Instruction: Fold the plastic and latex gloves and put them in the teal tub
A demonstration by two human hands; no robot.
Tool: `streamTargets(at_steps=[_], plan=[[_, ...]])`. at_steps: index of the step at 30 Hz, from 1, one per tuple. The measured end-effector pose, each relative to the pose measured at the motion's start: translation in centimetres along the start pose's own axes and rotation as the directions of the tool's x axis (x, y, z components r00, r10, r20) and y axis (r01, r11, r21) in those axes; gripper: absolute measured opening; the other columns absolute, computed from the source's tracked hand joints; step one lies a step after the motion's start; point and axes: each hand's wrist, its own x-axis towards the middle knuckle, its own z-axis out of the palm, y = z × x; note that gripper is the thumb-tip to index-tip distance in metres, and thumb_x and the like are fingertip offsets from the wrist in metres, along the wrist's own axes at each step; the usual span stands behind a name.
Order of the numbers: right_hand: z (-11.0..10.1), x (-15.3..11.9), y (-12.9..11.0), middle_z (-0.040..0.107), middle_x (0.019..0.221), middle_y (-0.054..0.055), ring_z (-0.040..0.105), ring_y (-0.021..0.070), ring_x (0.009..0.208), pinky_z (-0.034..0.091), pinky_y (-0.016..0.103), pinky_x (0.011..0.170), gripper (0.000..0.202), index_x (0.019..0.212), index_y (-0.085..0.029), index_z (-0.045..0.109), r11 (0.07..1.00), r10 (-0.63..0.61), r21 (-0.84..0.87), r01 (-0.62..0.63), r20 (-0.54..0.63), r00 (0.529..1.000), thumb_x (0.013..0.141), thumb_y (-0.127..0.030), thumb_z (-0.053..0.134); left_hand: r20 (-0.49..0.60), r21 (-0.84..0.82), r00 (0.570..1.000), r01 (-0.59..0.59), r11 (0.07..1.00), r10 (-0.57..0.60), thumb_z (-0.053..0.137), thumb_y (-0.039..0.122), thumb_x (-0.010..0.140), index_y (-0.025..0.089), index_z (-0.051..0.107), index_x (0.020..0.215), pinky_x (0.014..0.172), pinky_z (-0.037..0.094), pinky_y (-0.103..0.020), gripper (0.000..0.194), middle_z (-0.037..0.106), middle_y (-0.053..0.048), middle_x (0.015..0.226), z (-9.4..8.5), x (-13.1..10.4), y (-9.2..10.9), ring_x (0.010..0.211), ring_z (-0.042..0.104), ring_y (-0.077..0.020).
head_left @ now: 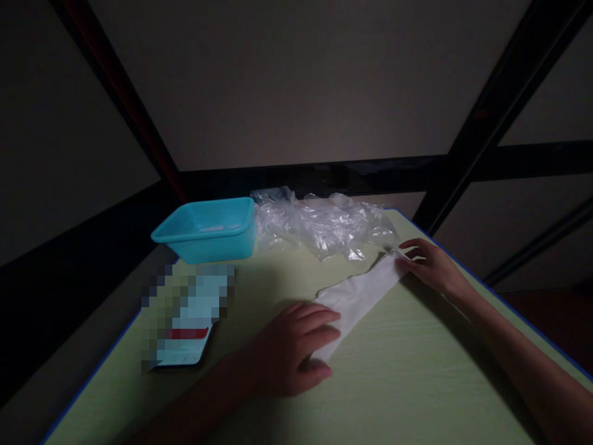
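Note:
A long, narrow piece of white cloth [364, 293] lies slantwise across the table, its far end up to the right; its exact kind is not clear. My left hand [303, 346] rests over the near end with fingers stretched out and apart, touching the fabric and hiding part of it. At the far end, my right hand [424, 266] pinches the cloth's edge between thumb and fingers. Just beyond the cloth lies a heap of crumpled clear plastic bags [328, 225].
A blue plastic basket [215, 247] stands at the table's back left. In front of it lies a phone [189, 349], partly blurred out. The pale green table [393, 383] has a blue edge, and dark-framed panels [301, 93] rise behind it.

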Motion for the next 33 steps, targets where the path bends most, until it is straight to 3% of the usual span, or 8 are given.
streamTargets(at_steps=[4,10,16,20,23,26,29,33], plan=[[0.1,-0.2,-0.4,0.061,0.073,0.005,0.060,0.0207,0.064,0.047,0.034,0.057,0.033,0.084,-0.020,0.052,1.000,-0.003,0.012,0.003,-0.037,0.999,0.061,-0.043,0.060,0.201,-0.006,0.979,-0.042,0.999,0.043,0.060,0.042,0.078,0.013,0.046,0.127,0.108,0.022,-0.039,0.059,0.039,-0.013,0.140,-0.4,-0.2,-0.1,0.130,0.035,-0.0240],[0.4,-0.4,-0.8,0.060,0.074,0.006,0.059,0.0197,0.060,0.046,0.034,0.055,0.036,0.087,-0.019,0.051,0.997,0.009,0.081,-0.006,-0.044,0.999,0.061,-0.041,0.062,0.204,-0.001,0.977,-0.064,0.998,0.063,0.058,0.048,0.079,0.014,0.043,0.130,0.110,0.016,-0.043,0.063,0.042,-0.013,0.138,-0.6,-0.1,0.9,0.129,0.034,-0.0258],[0.6,-0.2,-1.2,0.058,0.068,0.002,0.056,0.0170,0.057,0.044,0.031,0.051,0.034,0.079,-0.019,0.053,0.978,0.043,0.205,-0.022,-0.101,0.994,0.054,-0.038,0.067,0.141,0.017,0.986,-0.088,0.996,0.085,0.049,0.048,0.084,0.015,0.041,0.130,0.109,0.017,-0.045,0.057,0.045,-0.011,0.136,0.0,-0.1,0.7,0.127,0.036,-0.0247],[0.0,-0.7,-2.9,0.053,0.064,-0.002,0.049,0.0121,0.051,0.039,0.026,0.044,0.036,0.078,-0.021,0.055,0.924,0.046,0.383,0.004,-0.121,0.992,0.052,-0.037,0.072,0.066,0.065,0.996,-0.056,0.996,0.052,0.048,0.043,0.085,0.011,0.044,0.127,0.108,0.018,-0.048,0.053,0.043,-0.016,0.137,0.3,0.0,0.0,0.128,0.034,-0.0277],[-0.2,-1.3,-4.8,0.051,0.064,-0.003,0.043,0.0090,0.048,0.035,0.023,0.042,0.033,0.079,-0.020,0.055,0.879,0.014,0.474,0.049,-0.127,0.992,0.054,-0.034,0.073,-0.047,0.035,0.999,0.003,0.999,-0.002,0.046,0.033,0.087,0.012,0.048,0.122,0.106,0.023,-0.049,0.041,0.047,-0.016,0.132,0.5,0.1,-0.4,0.124,0.038,-0.0270],[0.1,-2.0,-6.9,0.050,0.063,-0.003,0.044,0.0089,0.050,0.036,0.023,0.042,0.030,0.080,-0.020,0.055,0.836,-0.042,0.542,0.085,-0.091,0.995,0.058,-0.032,0.072,-0.181,-0.094,0.980,0.069,0.993,-0.085,0.044,0.025,0.087,0.015,0.053,0.115,0.100,0.034,-0.043,0.031,0.053,-0.013,0.124,0.8,0.1,-0.8,0.115,0.046,-0.0234],[0.7,-2.7,-9.0,0.051,0.065,-0.003,0.045,0.0086,0.052,0.038,0.022,0.044,0.030,0.085,-0.020,0.054,0.818,-0.138,0.568,0.092,0.037,0.990,0.061,-0.030,0.070,-0.285,-0.269,0.937,0.124,0.955,-0.202,0.043,0.023,0.086,0.015,0.057,0.106,0.091,0.042,-0.038,0.025,0.058,-0.012,0.114,1.0,0.3,-1.3,0.107,0.052,-0.0212],[1.8,-3.7,-11.4,0.051,0.068,-0.003,0.047,0.0084,0.052,0.039,0.022,0.045,0.030,0.088,-0.019,0.052,0.806,-0.242,0.587,0.079,0.205,0.948,0.063,-0.024,0.068,-0.280,-0.548,0.872,0.197,0.813,-0.400,0.045,0.026,0.084,0.014,0.059,0.093,0.083,0.046,-0.034,0.021,0.064,-0.011,0.099,0.8,0.7,-1.7,0.093,0.059,-0.0197]])
